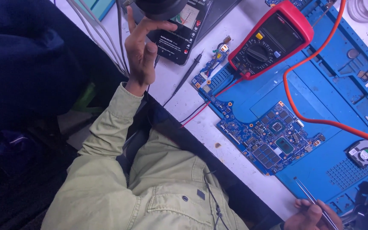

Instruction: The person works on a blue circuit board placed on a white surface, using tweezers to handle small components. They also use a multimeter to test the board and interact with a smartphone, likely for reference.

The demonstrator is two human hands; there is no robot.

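Tweezers [316,204], perhaps half-hidden in right hand [309,217]

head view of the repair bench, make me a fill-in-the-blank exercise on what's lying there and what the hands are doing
1. The blue laptop circuit board lies on a ____ work mat.
2. The red-cased multimeter has a dark ____ dial in its middle.
3. The hand at the bottom edge holds thin metal ____.
4. The raised hand is open in front of a black ____ with a lit screen.

Missing words: blue; round; tweezers; smartphone
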